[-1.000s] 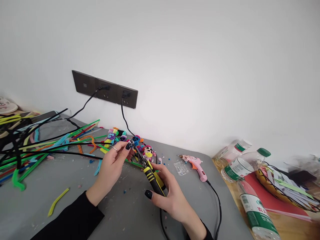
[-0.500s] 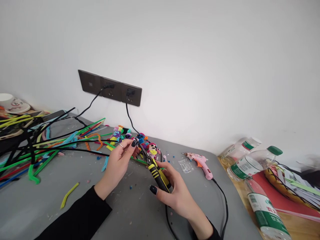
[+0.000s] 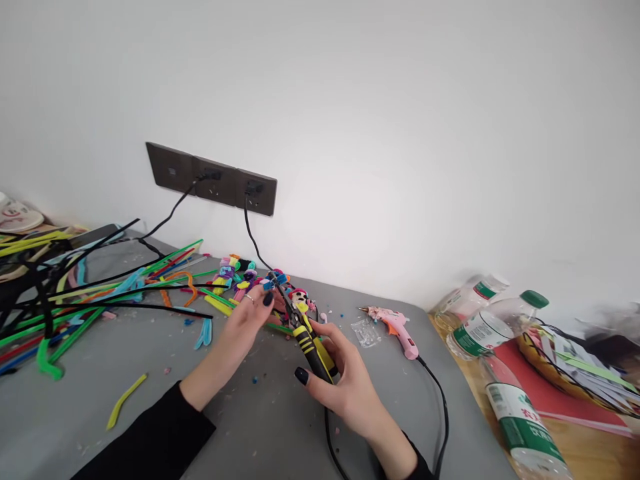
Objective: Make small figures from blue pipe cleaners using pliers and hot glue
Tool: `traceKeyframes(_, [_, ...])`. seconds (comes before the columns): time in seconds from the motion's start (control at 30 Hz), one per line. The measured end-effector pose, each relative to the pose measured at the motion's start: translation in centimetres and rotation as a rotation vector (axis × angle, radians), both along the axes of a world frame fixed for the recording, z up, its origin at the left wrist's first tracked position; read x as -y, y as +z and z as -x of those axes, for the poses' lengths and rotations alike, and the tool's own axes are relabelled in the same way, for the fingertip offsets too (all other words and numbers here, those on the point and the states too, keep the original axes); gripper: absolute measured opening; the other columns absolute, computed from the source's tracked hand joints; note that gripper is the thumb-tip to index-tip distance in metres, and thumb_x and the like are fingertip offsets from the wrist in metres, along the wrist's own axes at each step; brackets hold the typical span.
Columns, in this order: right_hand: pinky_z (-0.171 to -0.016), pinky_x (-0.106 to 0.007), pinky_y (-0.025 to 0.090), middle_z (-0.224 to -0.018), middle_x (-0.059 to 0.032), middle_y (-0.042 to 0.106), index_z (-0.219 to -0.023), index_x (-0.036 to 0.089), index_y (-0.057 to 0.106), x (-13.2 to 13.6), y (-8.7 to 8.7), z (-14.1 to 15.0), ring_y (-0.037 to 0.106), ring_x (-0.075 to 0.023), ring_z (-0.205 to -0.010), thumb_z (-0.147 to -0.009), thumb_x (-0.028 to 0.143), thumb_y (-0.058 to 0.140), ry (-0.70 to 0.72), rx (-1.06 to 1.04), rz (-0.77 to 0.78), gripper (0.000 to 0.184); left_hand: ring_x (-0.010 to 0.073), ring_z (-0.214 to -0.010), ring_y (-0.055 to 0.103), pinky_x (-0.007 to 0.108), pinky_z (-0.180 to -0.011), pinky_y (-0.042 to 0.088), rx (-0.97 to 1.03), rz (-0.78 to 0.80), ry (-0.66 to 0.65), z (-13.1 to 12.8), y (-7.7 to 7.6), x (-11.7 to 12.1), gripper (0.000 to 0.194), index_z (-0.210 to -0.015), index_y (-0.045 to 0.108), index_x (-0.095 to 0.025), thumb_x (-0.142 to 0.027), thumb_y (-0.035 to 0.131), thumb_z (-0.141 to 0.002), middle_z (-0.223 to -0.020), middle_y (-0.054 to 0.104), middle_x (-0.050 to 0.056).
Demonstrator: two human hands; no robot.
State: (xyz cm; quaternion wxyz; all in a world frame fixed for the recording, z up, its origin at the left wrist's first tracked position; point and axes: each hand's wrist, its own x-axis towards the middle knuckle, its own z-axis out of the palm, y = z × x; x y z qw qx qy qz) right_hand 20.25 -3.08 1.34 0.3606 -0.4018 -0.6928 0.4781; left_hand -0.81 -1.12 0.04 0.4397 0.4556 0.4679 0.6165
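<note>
My right hand (image 3: 350, 387) is wrapped round the black and yellow handles of a pair of pliers (image 3: 311, 347), whose jaws point away toward the wall. My left hand (image 3: 245, 323) is beside the jaws with curled fingers and the thumb up near the tips. What those fingers hold, if anything, is too small and hidden to make out. A bit of blue (image 3: 273, 281) shows at the jaw tips. Just behind lie small colourful pipe-cleaner figures, among them one with a white face and a red top (image 3: 299, 297).
Many loose pipe cleaners (image 3: 100, 293) spread over the left of the grey table (image 3: 240, 427). A pink glue gun (image 3: 395, 327) with a black cord lies to the right, beside clear scraps (image 3: 366, 332). Plastic bottles (image 3: 525, 420) lie at the far right. Cords run from the wall sockets (image 3: 213, 177).
The thumb of my left hand has moved down slightly from the pliers' tips, and more blue shows there. My right hand keeps its grip. The whole view has shifted a little.
</note>
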Motion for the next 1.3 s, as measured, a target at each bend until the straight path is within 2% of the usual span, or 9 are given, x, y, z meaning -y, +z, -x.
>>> traceKeyframes(0.1, [-0.072,-0.027,0.051,-0.106,-0.0049,0.069,-0.128,0.023,0.058,0.1,-0.3,0.3,0.064,-0.0167,-0.083,-0.075,0.029,0.074,0.002,-0.037,-0.046,0.056,0.0364,-0.121,0.064,0.044,-0.099,0.057,0.071,-0.029,-0.273,-0.5,-0.1,0.0,0.067,-0.115,0.069,-0.023,-0.073,0.081,-0.071,-0.124,0.07,0.016])
traceKeyframes(0.2, [-0.084,-0.03,0.056,-0.119,-0.0077,0.069,-0.129,0.023,0.054,0.3,-0.4,0.7,0.07,-0.0196,-0.097,-0.073,0.023,0.071,0.014,-0.062,-0.09,0.059,0.0377,-0.127,0.062,0.049,-0.104,0.054,0.088,-0.053,-0.488,-1.1,-0.8,0.4,0.078,-0.126,0.062,-0.024,-0.068,0.087,-0.067,-0.137,0.064,0.017])
traceKeyframes(0.33, [-0.096,-0.033,0.057,-0.131,-0.0098,0.065,-0.127,0.025,0.048,0.5,-0.5,0.9,0.069,-0.0222,-0.114,-0.068,0.014,0.067,0.04,-0.094,-0.146,0.063,0.0394,-0.139,0.053,0.053,-0.112,0.048,0.04,-0.001,-0.575,-1.5,-1.4,1.2,0.088,-0.136,0.057,-0.024,-0.064,0.091,-0.064,-0.148,0.057,0.018])
traceKeyframes(0.47, [-0.103,-0.035,0.056,-0.14,-0.0119,0.059,-0.14,0.026,0.039,0.5,-0.7,1.1,0.061,-0.0239,-0.13,-0.067,0.01,0.064,0.063,-0.14,-0.224,0.079,0.0379,-0.128,0.063,0.054,-0.108,0.051,0.04,0.048,-0.643,-1.6,-1.1,1.5,0.089,-0.137,0.057,-0.023,-0.064,0.089,-0.066,-0.138,0.065,0.019])
traceKeyframes(0.57, [-0.103,-0.035,0.057,-0.137,-0.0113,0.059,-0.148,0.028,0.033,0.4,-1.0,0.9,0.06,-0.0243,-0.131,-0.067,0.01,0.066,0.075,-0.134,-0.259,0.089,0.0372,-0.123,0.066,0.053,-0.105,0.054,0.089,0.023,-0.66,-1.8,-0.8,1.6,0.092,-0.139,0.056,-0.022,-0.063,0.092,-0.064,-0.134,0.068,0.019])
traceKeyframes(0.77, [-0.112,-0.04,0.051,-0.147,-0.0128,0.055,-0.151,0.027,0.031,0.4,-1.0,0.5,0.057,-0.0257,-0.138,-0.069,0.008,0.066,0.085,-0.056,-0.299,0.092,0.0349,-0.116,0.071,0.051,-0.1,0.058,0.103,-0.026,-0.613,-2.0,-0.8,1.7,0.065,-0.128,0.064,-0.022,-0.047,0.089,-0.074,-0.123,0.074,0.015])
traceKeyframes(0.93, [-0.116,-0.044,0.047,-0.148,-0.0142,0.057,-0.154,0.026,0.027,0.4,-1.0,0.5,0.053,-0.027,-0.143,-0.07,0.011,0.066,0.068,0.007,-0.274,0.094,0.0351,-0.114,0.072,0.05,-0.098,0.06,0.022,-0.046,-0.538,-2.1,-0.8,1.6,0.058,-0.123,0.068,-0.02,-0.042,0.088,-0.073,-0.12,0.076,0.015])
traceKeyframes(1.17, [-0.106,-0.04,0.055,-0.142,-0.0147,0.061,-0.152,0.026,0.028,0.4,-1.0,0.8,0.06,-0.0276,-0.136,-0.069,0.012,0.067,0.011,0.029,-0.267,0.093,0.0341,-0.114,0.072,0.048,-0.098,0.06,-0.051,-0.06,-0.502,-2.3,-0.5,1.8,0.051,-0.121,0.069,-0.022,-0.034,0.085,-0.073,-0.121,0.076,0.012])
traceKeyframes(1.3, [-0.104,-0.041,0.056,-0.136,-0.0146,0.064,-0.152,0.025,0.028,0.3,-1.5,0.8,0.065,-0.029,-0.128,-0.066,0.013,0.068,-0.051,0.077,-0.319,0.096,0.0345,-0.117,0.071,0.047,-0.099,0.059,-0.139,-0.126,-0.421,-2.9,-0.9,2.1,0.054,-0.122,0.069,-0.024,-0.029,0.084,-0.071,-0.123,0.076,0.011])
